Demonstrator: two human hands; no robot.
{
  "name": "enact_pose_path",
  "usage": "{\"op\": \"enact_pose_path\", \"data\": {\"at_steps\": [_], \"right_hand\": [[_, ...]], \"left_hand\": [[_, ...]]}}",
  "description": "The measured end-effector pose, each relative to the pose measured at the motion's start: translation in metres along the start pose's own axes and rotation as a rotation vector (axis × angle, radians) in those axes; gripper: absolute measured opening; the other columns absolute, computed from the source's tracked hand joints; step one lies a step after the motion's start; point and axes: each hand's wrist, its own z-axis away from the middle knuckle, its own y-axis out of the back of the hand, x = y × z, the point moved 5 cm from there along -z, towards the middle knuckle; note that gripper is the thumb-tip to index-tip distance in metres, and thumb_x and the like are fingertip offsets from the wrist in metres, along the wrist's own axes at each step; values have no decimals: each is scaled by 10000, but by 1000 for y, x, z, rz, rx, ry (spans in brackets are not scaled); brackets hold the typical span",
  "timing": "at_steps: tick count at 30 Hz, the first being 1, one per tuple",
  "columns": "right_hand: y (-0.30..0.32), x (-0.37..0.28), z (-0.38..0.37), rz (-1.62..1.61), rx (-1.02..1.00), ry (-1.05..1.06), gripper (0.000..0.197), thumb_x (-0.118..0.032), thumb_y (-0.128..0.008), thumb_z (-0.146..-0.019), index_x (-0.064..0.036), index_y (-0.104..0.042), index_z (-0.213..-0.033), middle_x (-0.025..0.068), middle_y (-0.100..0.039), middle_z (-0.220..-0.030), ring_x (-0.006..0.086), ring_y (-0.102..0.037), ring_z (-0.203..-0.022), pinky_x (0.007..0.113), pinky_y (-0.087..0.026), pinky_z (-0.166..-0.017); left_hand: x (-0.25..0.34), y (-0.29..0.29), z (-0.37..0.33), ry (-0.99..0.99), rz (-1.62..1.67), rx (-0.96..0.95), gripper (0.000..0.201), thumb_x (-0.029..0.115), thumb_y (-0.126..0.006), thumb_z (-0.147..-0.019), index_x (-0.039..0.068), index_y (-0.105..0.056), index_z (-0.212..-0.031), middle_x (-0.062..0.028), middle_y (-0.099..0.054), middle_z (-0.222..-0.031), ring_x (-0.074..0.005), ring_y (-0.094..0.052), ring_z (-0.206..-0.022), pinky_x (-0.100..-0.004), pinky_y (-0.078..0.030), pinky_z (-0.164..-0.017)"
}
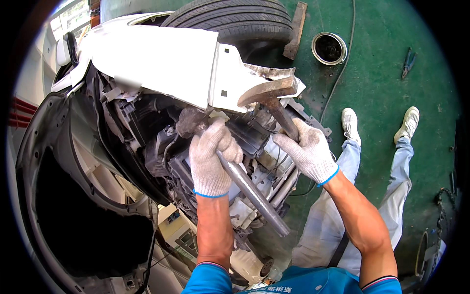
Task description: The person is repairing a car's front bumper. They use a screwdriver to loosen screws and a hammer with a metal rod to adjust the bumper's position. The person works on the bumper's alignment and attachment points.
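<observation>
In a white knit glove, my left hand [214, 154] is closed round the grey metal handle of a heavy hammer [252, 188]. Its blunt, dirty head lies against the inner side of the white fender panel [161, 59], over the engine bay. My gloved right hand [309, 151] grips a second, rusty hammer [284, 117] by its shaft, close to the head. That hammer's long curved head is over the white flange [237, 73] at the fender's front end; whether it touches the metal I cannot tell. Part of each handle is hidden by the fingers.
Exposed engine parts [245, 134] lie beneath my hands. The raised hood [83, 196] stands at left. Beyond the fender are a tyre [235, 22], a wooden block [295, 30] and a can [329, 48]. Pliers [409, 62] and a cable [342, 68] lie on the green floor.
</observation>
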Motion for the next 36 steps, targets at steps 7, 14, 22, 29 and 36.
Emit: {"op": "enact_pose_path", "data": {"at_steps": [7, 14, 22, 29, 36], "right_hand": [[60, -49, 8, -126, 230, 10, 215, -230, -759, -936, -38, -702, -1015, -21, -599, -703, 62, -541, -621, 273, -440, -566], [47, -30, 12, -148, 150, -9, 192, -180, -750, -934, -22, -687, -1024, -28, -601, -770, 65, -531, -683, 274, -462, -629], [15, -3, 9, -91, 23, -55, 307, -294, -758, -942, -21, -676, -1055, 74, -574, -716, 132, -515, -665, 334, -486, -665], [-1, 1, 4, -91, 27, -14, 318, -301, -755, -934, -18, -678, -1058, 81, -613, -762, 161, -573, -695, 344, -502, -697], [11, -2, -4, -78, -34, -57, 229, -210, -754, -919, -11, -686, -1013, 14, -615, -808, 94, -540, -760, 297, -476, -701]], "left_hand": [[-2, 1, 0, -1, 4, 2, 161, 195, -638, -1007, 40, -603, -1034, 31, -404, -647, -99, -404, -493, -295, -379, -465], [-18, -5, 12, 78, 107, 12, 157, 210, -650, -1001, 84, -595, -1077, 46, -394, -653, -102, -401, -497, -298, -378, -473], [-20, -8, 14, 121, 94, 15, 173, 230, -658, -1007, 72, -595, -1039, 39, -410, -646, -112, -416, -489, -315, -397, -473], [-20, -7, 12, 111, 76, -10, 173, 231, -656, -1010, 68, -601, -1023, 38, -424, -643, -102, -423, -487, -301, -401, -465], [-21, -10, 13, 124, 115, -20, 161, 217, -643, -1020, 62, -600, -1032, 42, -415, -647, -95, -416, -483, -289, -394, -463]]}}
